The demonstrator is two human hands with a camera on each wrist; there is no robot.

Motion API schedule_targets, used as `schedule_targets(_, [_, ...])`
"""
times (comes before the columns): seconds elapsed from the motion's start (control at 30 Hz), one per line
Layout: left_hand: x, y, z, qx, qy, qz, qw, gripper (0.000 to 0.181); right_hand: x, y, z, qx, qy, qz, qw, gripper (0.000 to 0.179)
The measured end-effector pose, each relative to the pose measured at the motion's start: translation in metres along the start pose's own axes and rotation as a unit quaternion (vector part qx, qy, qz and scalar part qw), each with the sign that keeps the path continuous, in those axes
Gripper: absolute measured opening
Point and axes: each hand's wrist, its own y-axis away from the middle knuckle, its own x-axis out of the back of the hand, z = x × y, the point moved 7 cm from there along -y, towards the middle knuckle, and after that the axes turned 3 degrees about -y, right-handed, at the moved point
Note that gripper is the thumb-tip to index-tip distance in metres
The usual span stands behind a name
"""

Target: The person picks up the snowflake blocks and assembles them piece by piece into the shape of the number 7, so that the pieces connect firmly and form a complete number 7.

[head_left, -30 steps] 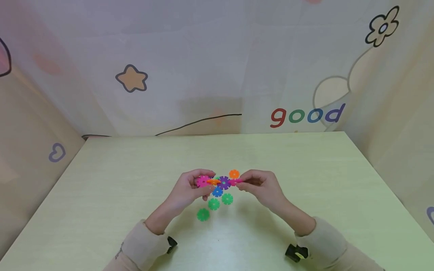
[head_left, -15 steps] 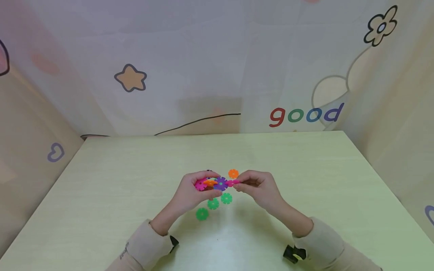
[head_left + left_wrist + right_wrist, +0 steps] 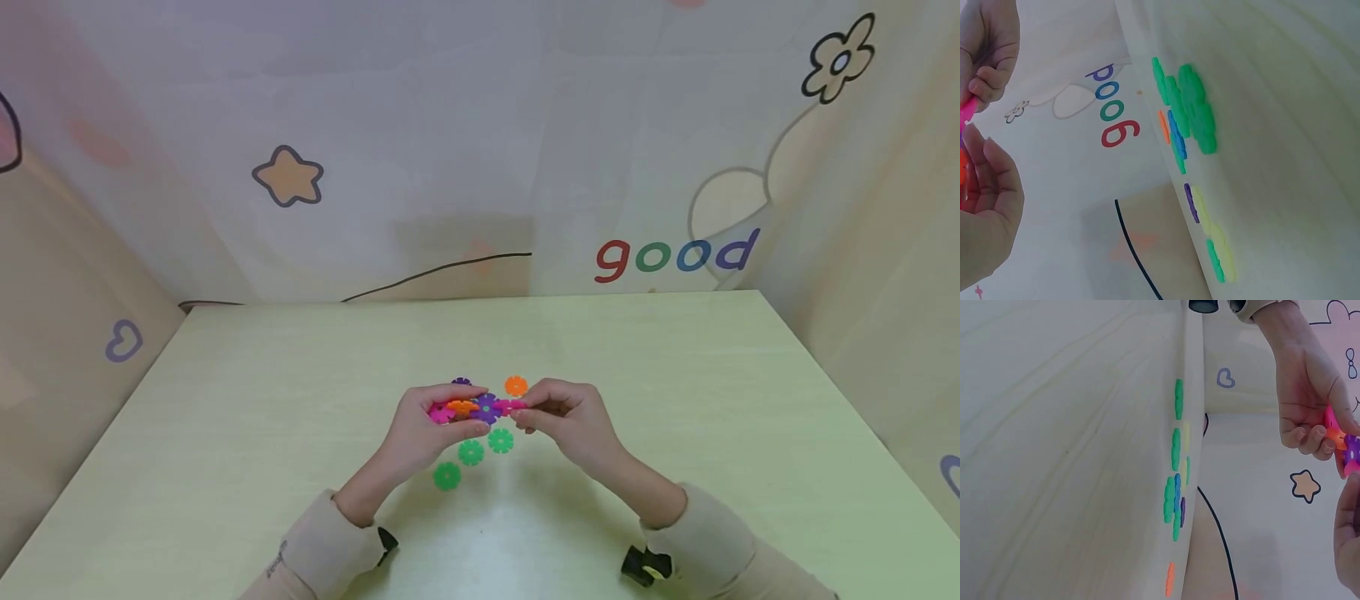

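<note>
Above the table, both hands hold a short chain of flower-shaped interlocking discs. My left hand grips it with thumb and fingers around a pink disc, an orange disc seen nearly edge-on, and a purple disc. At the chain's right end, my right hand pinches another pink disc, which meets the purple one. The right wrist view shows the left palm behind the chain and the right fingers at its lower end.
Loose discs lie flat on the table under and around the hands: several green ones, an orange one and a dark purple one. The left wrist view adds a blue disc and yellow discs. A printed curtain stands behind.
My left hand has slid rightward along the chain, from the orange disc to around the purple one, and covers the blue disc on the table. My right hand keeps its pinch, shifting slightly left.
</note>
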Motion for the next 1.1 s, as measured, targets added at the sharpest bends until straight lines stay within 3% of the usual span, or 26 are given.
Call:
schedule_targets(0.43, [0.007, 0.001, 0.0, -0.023, -0.03, -0.012, 0.9992, 0.039, -0.001, -0.002, 0.001, -0.024, 0.015, -0.034, 0.999, 0.013])
schedule_targets(0.87, [0.024, 0.003, -0.002, -0.004, -0.041, 0.019, 0.999, 0.041, 0.02, -0.018, 0.026, -0.067, 0.09, -0.026, 0.9934, 0.021])
schedule_targets(1.1, [0.026, 0.003, -0.003, 0.009, -0.043, 0.028, 0.9987, 0.041, 0.025, -0.034, 0.047, -0.11, 0.131, -0.032, 0.9847, 0.028])
